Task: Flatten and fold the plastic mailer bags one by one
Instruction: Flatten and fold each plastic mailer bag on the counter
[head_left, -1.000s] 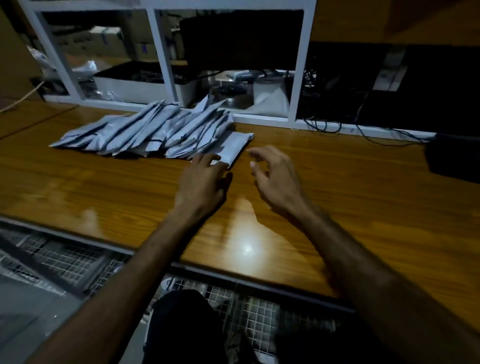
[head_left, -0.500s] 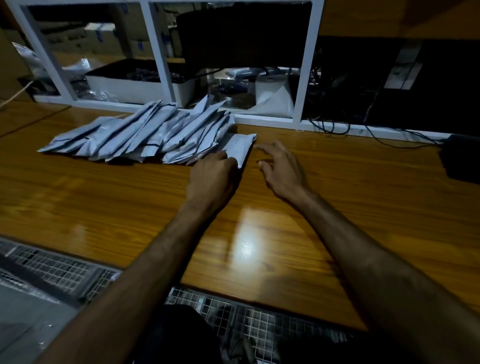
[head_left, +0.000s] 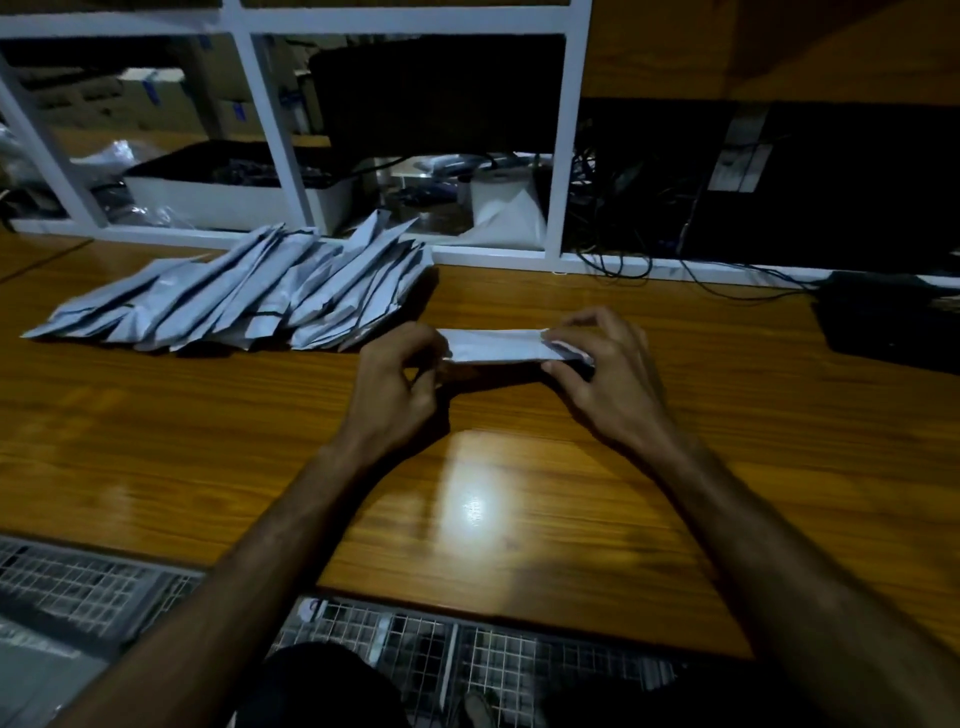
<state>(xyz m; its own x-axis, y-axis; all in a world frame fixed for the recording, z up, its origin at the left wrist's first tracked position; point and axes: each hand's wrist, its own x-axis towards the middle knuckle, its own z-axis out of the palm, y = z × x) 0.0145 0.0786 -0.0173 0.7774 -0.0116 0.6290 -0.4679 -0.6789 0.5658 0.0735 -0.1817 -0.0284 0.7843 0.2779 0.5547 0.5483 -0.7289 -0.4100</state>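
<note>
Wooden table (head_left: 156, 441) is seen under dim light, with a white frame (head_left: 566, 156) along its far edge. 1 folded mailer (head_left: 493, 345) is held just above the tabletop, stretched level between both hands. Its left end is pinched by the left hand (head_left: 397, 382), its right end by the right hand (head_left: 605, 364). A pile (head_left: 234, 296) of mailers is spread just left of it, with cables (head_left: 649, 249) at the back right.

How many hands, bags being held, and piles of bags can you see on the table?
Hands: 2, the left hand and the right hand.
Mailer bag held between them: 1.
Pile of mailer bags on the wooden table: 1.
Total: 4.
</note>
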